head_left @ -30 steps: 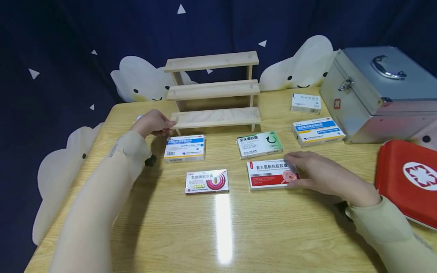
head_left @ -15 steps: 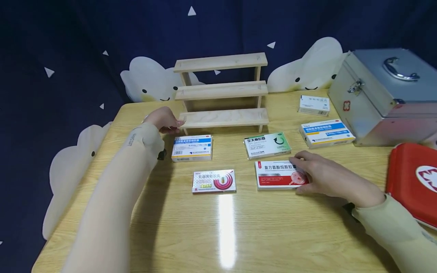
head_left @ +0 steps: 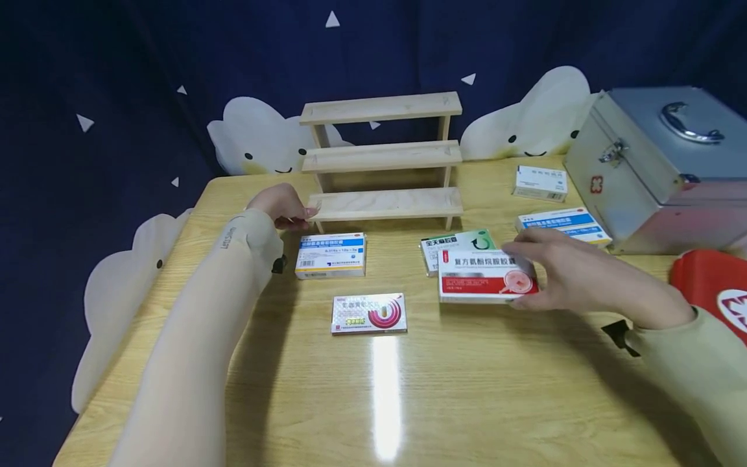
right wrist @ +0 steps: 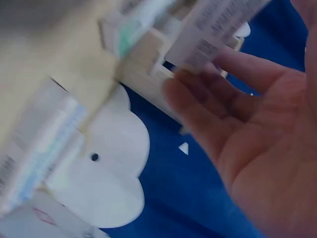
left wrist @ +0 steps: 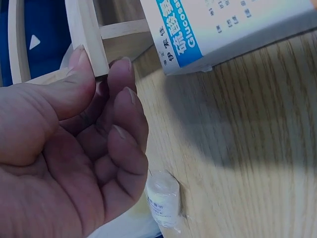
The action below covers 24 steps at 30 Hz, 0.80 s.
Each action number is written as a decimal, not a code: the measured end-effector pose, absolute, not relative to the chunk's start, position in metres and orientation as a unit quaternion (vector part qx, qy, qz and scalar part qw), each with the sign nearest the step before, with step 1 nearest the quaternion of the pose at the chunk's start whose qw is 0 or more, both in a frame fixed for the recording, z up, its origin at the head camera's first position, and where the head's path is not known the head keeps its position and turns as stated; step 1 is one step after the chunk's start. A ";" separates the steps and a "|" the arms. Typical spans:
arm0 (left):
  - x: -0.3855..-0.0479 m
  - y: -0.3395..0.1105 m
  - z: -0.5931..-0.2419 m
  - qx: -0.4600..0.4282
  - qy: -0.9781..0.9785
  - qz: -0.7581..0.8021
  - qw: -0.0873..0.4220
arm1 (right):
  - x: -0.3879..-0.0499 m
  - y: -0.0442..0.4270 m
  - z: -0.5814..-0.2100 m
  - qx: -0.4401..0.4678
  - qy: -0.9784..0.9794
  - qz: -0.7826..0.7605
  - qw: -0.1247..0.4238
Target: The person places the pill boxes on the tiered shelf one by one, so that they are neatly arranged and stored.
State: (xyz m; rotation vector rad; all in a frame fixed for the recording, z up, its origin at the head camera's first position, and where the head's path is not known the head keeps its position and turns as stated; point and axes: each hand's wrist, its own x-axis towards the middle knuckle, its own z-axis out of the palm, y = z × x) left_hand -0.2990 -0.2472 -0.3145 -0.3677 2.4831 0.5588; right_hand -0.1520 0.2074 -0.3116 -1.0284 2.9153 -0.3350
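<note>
My right hand [head_left: 574, 272] grips the right end of a red-and-white medicine box [head_left: 475, 275], which is held up off the table and partly covers a green-and-white medicine box [head_left: 434, 245] behind it. In the right wrist view, blurred, the fingers pinch the held box [right wrist: 213, 34]. My left hand [head_left: 284, 206] pinches the left end of the lowest board of a three-tier wooden shelf [head_left: 385, 202]; the left wrist view shows thumb and forefinger on the board [left wrist: 86, 37]. Just in front of that hand lies a blue-and-white medicine box [head_left: 332, 254]. Nearer me is a pink-and-white medicine box [head_left: 369, 314].
Back right are another blue-and-white box [head_left: 563, 222], a small white box [head_left: 540, 183] and a silver metal case [head_left: 636, 188]. A red first-aid pouch [head_left: 700, 275] sits at the right edge. A small wrapped white item [left wrist: 164, 201] lies beside the left hand.
My right hand has taken hold of the red-and-white box and lifted it from the table, toward the shelf. My left hand stays on the shelf. The head view has shifted slightly.
</note>
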 end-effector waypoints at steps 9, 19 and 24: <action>-0.299 -0.248 -0.311 -0.142 0.917 0.225 0.296 | -0.228 0.165 -0.241 -0.333 0.932 -0.137 -0.044; -0.298 -0.252 -0.311 -0.133 0.914 0.240 0.300 | -0.344 0.077 -0.195 -0.305 0.941 -0.143 0.018; -0.302 -0.253 -0.317 -0.118 0.918 0.245 0.288 | -0.387 0.038 -0.187 -0.308 0.941 -0.129 0.055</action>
